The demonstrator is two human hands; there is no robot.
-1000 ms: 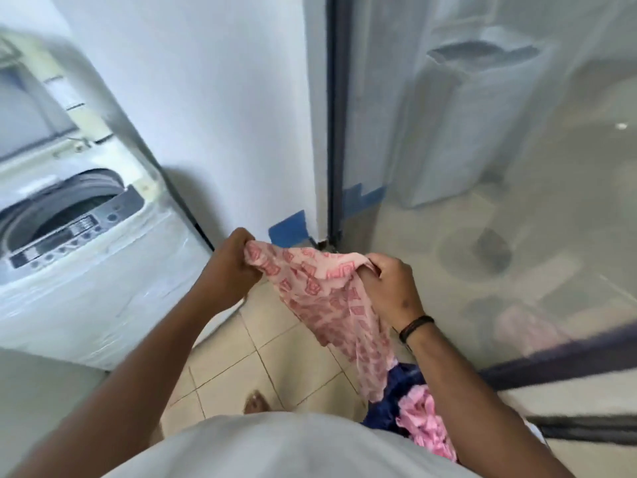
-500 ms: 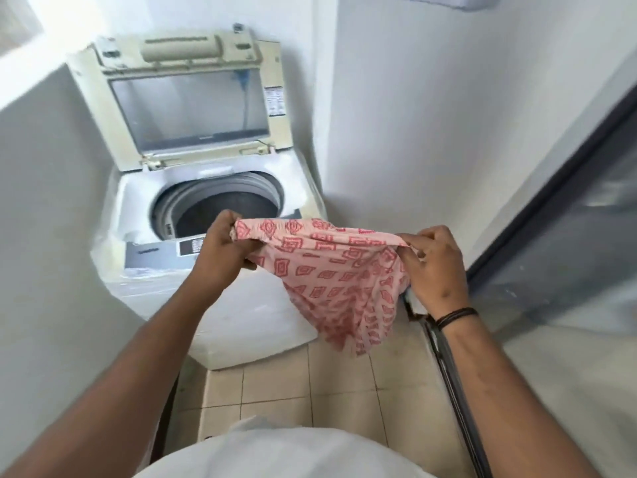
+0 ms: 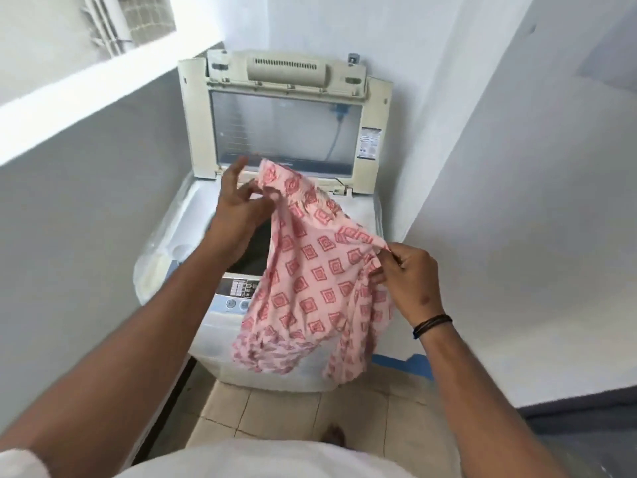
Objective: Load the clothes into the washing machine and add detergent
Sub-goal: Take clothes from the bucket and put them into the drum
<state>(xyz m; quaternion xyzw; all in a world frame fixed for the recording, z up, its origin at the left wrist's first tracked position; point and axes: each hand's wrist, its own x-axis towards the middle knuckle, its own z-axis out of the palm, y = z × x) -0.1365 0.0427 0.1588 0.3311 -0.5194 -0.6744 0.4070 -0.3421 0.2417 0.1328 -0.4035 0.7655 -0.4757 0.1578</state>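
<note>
**Pink garment held over the open washer**

A pale pink cloth garment printed with red squares (image 3: pixel 310 281) hangs spread between both hands, in front of and partly above the mouth of the white top-loading washing machine (image 3: pixel 362 222), whose cream lid with a clear window (image 3: pixel 282 129) stands upright at 12 o'clock. The left hand (image 3: pixel 238 205), at about 11 o'clock from the garment's middle, pinches the upper edge between thumb and fingers, the other fingers spread loosely. The right hand (image 3: pixel 410 281), at 3 o'clock, pinches the cloth's other corner (a black wristband (image 3: pixel 432 324) circles that wrist). The garment's lower folds drape over the machine's grey control panel (image 3: pixel 238 291). Beige floor tiles (image 3: pixel 275 415) lie at 6 o'clock.
</note>
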